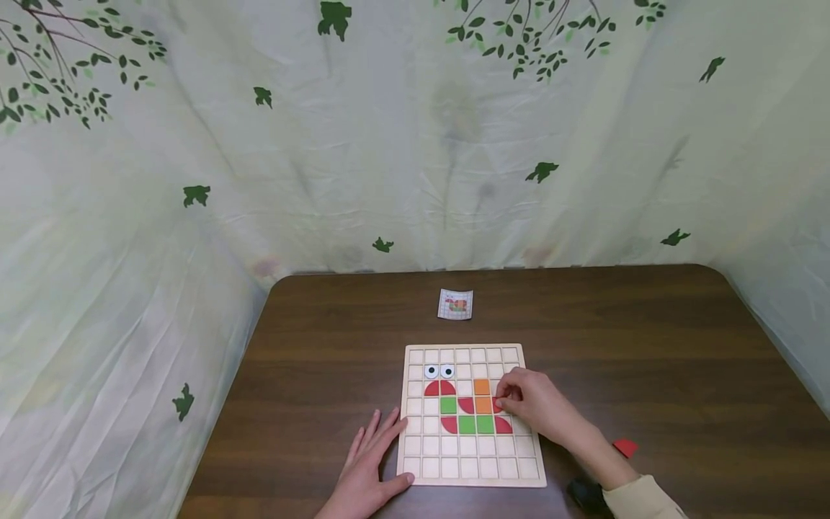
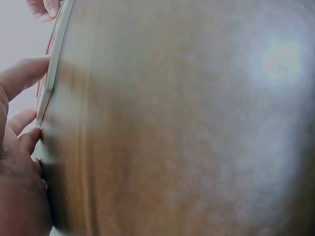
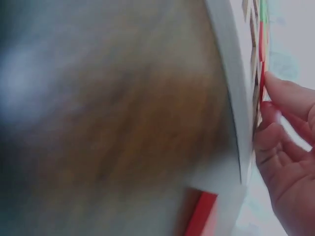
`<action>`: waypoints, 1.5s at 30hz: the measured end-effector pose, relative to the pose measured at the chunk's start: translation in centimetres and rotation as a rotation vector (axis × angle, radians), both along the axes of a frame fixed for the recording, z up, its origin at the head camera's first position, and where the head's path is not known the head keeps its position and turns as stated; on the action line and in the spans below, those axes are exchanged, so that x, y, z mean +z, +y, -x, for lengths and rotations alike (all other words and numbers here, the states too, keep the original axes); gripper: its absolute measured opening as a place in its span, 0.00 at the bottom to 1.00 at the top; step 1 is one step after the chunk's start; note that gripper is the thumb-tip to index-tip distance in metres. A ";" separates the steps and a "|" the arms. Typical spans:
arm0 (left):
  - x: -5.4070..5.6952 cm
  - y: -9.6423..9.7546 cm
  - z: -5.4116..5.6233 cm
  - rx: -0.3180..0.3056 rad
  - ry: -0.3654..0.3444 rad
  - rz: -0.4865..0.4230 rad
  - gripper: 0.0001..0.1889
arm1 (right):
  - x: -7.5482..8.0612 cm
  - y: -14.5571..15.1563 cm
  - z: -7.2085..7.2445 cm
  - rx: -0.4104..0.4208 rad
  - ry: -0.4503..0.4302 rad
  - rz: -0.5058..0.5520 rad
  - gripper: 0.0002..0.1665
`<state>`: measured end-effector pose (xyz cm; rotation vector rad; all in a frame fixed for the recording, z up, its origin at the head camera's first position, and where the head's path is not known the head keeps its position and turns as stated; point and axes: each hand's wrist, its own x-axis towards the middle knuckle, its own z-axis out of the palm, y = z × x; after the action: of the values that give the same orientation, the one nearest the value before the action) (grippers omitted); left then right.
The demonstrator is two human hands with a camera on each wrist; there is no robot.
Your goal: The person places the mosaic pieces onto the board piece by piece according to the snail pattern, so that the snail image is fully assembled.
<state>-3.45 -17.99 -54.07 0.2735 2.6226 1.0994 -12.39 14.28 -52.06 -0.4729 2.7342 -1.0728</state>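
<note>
A pale grid board (image 1: 467, 468) lies on the brown table, with coloured tiles set in its squares. Two round eye tiles (image 1: 439, 371) sit above red quarter-round tiles (image 1: 439, 388). Lower down are green tiles (image 1: 476, 424), orange tiles (image 1: 482, 388) and more red ones. My right hand (image 1: 541, 407) pinches a red quarter-round tile (image 1: 497, 406) between thumb and fingers, at the right end of the row with the lower orange tile; the fingertips partly hide it. With fingers spread, my left hand (image 1: 372, 465) touches the board's left edge and lower left corner.
Behind the board lies a small printed card (image 1: 455, 305) with a coloured picture on a grid. One loose red piece (image 1: 625, 447) is on the table beside my right forearm. A dark object (image 1: 586, 497) shows partly under that wrist. A leaf-patterned curtain (image 1: 402, 144) surrounds the table (image 1: 311, 346).
</note>
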 end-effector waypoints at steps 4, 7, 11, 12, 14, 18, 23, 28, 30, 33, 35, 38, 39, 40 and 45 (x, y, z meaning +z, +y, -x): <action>-0.1 -0.1 0.0 0.000 -0.015 0.006 0.41 | 0.2 0.6 -0.4 -0.014 -0.017 0.027 0.09; -0.1 -0.1 -0.1 0.002 -0.005 0.003 0.41 | 0.5 1.6 -0.7 -0.015 -0.030 0.049 0.09; -0.1 -0.1 -0.1 0.000 0.009 0.003 0.41 | 0.7 3.2 -1.2 -0.010 -0.035 0.043 0.09; -0.1 -0.1 -0.1 0.000 0.012 0.005 0.41 | 0.8 3.6 -1.4 -0.007 -0.035 0.039 0.08; -0.1 -0.1 -0.2 0.001 0.018 0.008 0.41 | 1.0 4.5 -1.7 -0.003 -0.036 0.029 0.08; -0.2 -0.1 -0.1 0.004 0.019 0.013 0.41 | 1.4 6.2 -2.3 0.018 -0.045 -0.010 0.11; -0.3 -0.2 0.0 0.005 0.008 0.015 0.41 | 1.4 8.2 -3.1 0.095 0.016 -0.073 0.14; -0.3 -0.1 0.1 0.000 -0.002 0.021 0.41 | 0.6 9.6 -3.9 0.153 0.099 -0.021 0.15; -0.3 -0.1 0.1 -0.001 0.004 0.023 0.42 | 0.3 9.9 -4.1 0.152 0.092 0.025 0.15; -0.3 -0.1 0.0 0.003 0.013 0.025 0.42 | -0.2 10.0 -4.2 0.132 0.085 0.073 0.13; -0.2 -0.1 0.0 0.005 0.016 0.024 0.41 | -0.4 9.9 -4.1 0.115 0.096 0.078 0.11; -0.2 0.0 0.0 0.002 0.017 0.025 0.41 | -0.6 9.5 -3.9 0.082 0.125 0.046 0.11; -0.2 0.0 0.0 0.001 0.017 0.024 0.41 | -0.6 9.4 -3.8 0.074 0.129 0.036 0.10; -0.3 0.0 0.0 -0.002 0.016 0.023 0.41 | -0.6 9.3 -3.8 0.071 0.121 0.038 0.10; -0.3 -0.1 0.0 -0.002 0.008 0.017 0.41 | -0.3 9.0 -3.7 0.106 0.071 0.088 0.12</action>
<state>-3.42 -18.07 -54.37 0.2772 2.6366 1.0766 -8.67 23.23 -52.37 -0.6727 2.6958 -1.1737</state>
